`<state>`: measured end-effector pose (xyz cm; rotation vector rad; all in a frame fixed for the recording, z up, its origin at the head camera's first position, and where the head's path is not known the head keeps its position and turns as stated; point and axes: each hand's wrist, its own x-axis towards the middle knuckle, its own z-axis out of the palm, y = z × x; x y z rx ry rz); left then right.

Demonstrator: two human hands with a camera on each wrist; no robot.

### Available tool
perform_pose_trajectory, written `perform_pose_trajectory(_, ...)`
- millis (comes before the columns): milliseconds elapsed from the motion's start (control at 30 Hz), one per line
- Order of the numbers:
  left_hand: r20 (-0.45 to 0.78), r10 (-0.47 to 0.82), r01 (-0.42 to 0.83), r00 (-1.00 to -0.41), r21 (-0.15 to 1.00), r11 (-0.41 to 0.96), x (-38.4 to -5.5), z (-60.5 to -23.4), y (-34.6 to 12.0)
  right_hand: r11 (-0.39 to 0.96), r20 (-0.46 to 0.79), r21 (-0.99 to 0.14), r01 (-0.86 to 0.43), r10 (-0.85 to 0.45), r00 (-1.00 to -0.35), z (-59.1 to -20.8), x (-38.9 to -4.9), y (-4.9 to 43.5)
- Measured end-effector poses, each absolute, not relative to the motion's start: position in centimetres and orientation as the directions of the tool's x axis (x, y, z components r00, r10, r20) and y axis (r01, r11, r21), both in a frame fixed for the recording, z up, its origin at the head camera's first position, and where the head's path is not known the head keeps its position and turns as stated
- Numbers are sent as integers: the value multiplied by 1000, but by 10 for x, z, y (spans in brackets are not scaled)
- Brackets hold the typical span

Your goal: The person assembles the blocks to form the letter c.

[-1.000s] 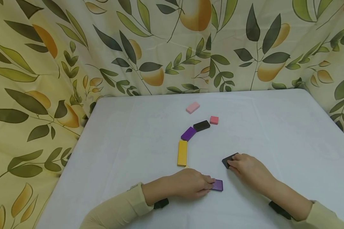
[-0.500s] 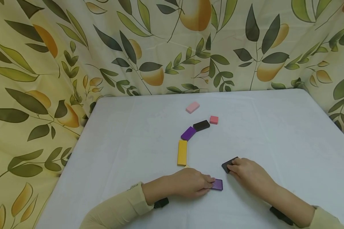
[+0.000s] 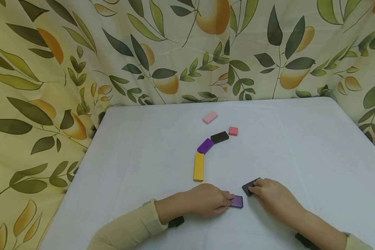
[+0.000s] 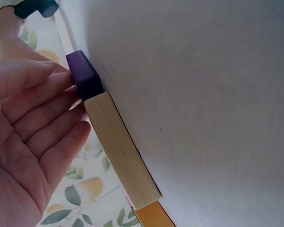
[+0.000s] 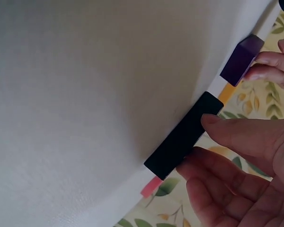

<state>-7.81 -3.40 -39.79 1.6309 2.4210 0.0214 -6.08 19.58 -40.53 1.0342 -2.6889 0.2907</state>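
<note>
In the head view my left hand (image 3: pixel 207 200) reaches across the near table, its fingertips on a small purple block (image 3: pixel 237 201). The left wrist view shows these fingers nearly straight against the purple block (image 4: pixel 85 73), the thumb apart from it. A plain wooden block (image 4: pixel 123 151) meets its end; in the head view my hand hides most of that one. To the right, my right hand (image 3: pixel 276 198) pinches a black block (image 3: pixel 249 188) between thumb and fingers. It lies slantwise, slightly apart from the purple block. The right wrist view shows the black block's (image 5: pixel 182 137) long side.
A yellow block (image 3: pixel 198 167), another purple block (image 3: pixel 205 146) and another black block (image 3: pixel 219 137) curve away towards the back. A small red block (image 3: pixel 233 131) sits near that end. Farther back lies a pink block (image 3: pixel 210 117). Patterned cloth (image 3: pixel 175 52) hangs behind the white table (image 3: pixel 137 139).
My right hand has drawn the black block nearer to the front of the table, closer to the purple block. The left hand and the other blocks have stayed in place.
</note>
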Motion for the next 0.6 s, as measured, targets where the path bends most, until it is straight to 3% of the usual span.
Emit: perform_pose_trajectory(600, -183, 910, 900, -372, 170, 402, -77, -397, -33, 710, 342, -87, -699, -637, -691, -409, -47, 197)
